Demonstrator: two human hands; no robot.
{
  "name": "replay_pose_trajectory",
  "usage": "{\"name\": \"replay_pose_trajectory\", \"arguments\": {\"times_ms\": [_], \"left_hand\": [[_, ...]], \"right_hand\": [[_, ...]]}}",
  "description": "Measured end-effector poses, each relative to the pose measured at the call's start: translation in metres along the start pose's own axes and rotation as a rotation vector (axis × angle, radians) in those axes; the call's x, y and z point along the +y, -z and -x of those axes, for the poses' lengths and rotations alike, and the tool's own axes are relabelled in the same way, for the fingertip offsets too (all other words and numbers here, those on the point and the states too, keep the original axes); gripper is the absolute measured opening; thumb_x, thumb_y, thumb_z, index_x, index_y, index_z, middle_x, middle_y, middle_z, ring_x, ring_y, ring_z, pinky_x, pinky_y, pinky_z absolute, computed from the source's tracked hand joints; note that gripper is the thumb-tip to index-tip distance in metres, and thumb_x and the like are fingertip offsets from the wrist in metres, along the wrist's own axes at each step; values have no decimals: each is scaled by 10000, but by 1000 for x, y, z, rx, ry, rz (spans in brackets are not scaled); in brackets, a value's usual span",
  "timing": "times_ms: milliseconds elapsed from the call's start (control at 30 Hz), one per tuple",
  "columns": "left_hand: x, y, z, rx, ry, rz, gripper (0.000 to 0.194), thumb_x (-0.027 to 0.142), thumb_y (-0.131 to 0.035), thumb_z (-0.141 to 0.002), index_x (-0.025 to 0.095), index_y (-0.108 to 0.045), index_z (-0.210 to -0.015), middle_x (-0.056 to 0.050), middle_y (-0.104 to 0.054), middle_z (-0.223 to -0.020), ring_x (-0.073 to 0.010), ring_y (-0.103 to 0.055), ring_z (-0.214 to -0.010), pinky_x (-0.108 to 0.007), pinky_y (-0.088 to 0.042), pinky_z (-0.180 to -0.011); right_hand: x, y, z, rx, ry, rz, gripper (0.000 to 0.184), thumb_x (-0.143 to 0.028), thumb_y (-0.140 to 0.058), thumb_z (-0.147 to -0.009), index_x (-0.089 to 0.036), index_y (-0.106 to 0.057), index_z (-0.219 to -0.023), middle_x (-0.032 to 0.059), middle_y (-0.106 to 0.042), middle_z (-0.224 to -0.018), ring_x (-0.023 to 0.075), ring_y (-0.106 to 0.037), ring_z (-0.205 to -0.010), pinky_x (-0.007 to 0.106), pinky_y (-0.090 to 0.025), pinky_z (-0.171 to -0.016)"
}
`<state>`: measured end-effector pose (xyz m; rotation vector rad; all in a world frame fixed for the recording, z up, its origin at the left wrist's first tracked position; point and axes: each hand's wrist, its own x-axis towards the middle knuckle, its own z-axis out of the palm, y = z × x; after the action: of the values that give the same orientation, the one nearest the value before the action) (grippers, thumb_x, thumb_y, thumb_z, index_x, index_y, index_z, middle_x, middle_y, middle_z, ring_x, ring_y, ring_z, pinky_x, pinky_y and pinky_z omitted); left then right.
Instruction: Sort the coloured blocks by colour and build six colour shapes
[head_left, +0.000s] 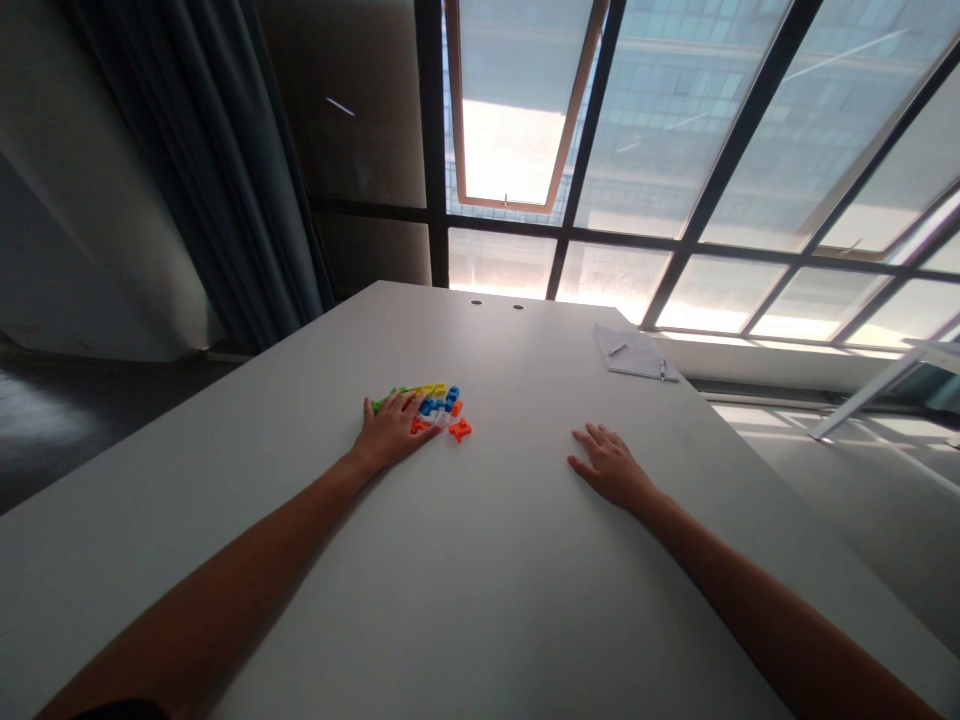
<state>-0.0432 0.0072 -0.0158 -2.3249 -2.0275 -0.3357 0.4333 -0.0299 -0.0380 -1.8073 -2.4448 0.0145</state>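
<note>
A small heap of coloured plastic pieces [439,405] lies on the white table [510,580], left of the middle. Yellow, green, blue, white and orange parts show in it. My left hand [394,428] rests over the heap's near left side, fingers spread, and hides some of the pieces. An orange piece [460,430] sits at the heap's right edge, just beyond my left thumb. Well to the right, my right hand [606,464] lies flat on the tabletop with its fingers apart and nothing in it.
Papers [634,352] with a pen [663,370] lie near the table's right edge. Two round holes [517,307] are set in the far end. Beyond stand large windows [630,150] and a dark curtain [202,150]. A white metal frame [862,400] stands on the floor at right.
</note>
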Motion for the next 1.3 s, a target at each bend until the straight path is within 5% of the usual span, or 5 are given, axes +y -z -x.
{"name": "replay_pose_trajectory", "arguments": {"times_ms": [300,500,767,1067,1300], "left_hand": [[3,3,1,10,26,-8,812,729,-544,-1080,259,-506,-1741,-212,-459,-1812,-457,-365,-1694,-838,-165,-1352],[23,9,1,94,-122,-12,942,772,-624,-1028,254,-433,-1792,-207,-392,-1851,-499,-309,-1723,-804,-107,-1386],[59,7,-43,-145,-354,-10,929,833,-593,-1002,304,-509,-1761,-143,-336,-1887,-442,-267,-1757,-699,-52,-1423],[31,7,-51,-133,-278,-32,627,616,-554,-1089,280,-657,-1609,-151,-529,-1781,-410,-464,-1666,-632,-332,-1373],[44,14,-42,-62,-329,-27,567,519,-563,-1071,291,-699,-1573,-110,-637,-1692,-359,-549,-1596,-564,-378,-1359]], "right_hand": [[-1,2,0,0,11,0,735,-637,-435,-1158,-177,-559,-1718,220,-456,-1813,436,-384,-1706,610,-302,-1384],[1,-2,-1,9,12,4,737,-649,-434,-1155,-183,-570,-1709,222,-468,-1805,434,-393,-1703,604,-302,-1385],[-3,2,0,-1,9,-3,730,-645,-437,-1159,-179,-569,-1706,229,-463,-1805,436,-394,-1700,606,-306,-1380],[-5,4,1,2,-1,-8,724,-630,-476,-1154,-174,-567,-1708,233,-465,-1802,432,-391,-1700,586,-294,-1386],[-3,1,0,14,3,-3,726,-651,-463,-1152,-196,-570,-1707,217,-484,-1793,428,-407,-1690,584,-315,-1373]]}}
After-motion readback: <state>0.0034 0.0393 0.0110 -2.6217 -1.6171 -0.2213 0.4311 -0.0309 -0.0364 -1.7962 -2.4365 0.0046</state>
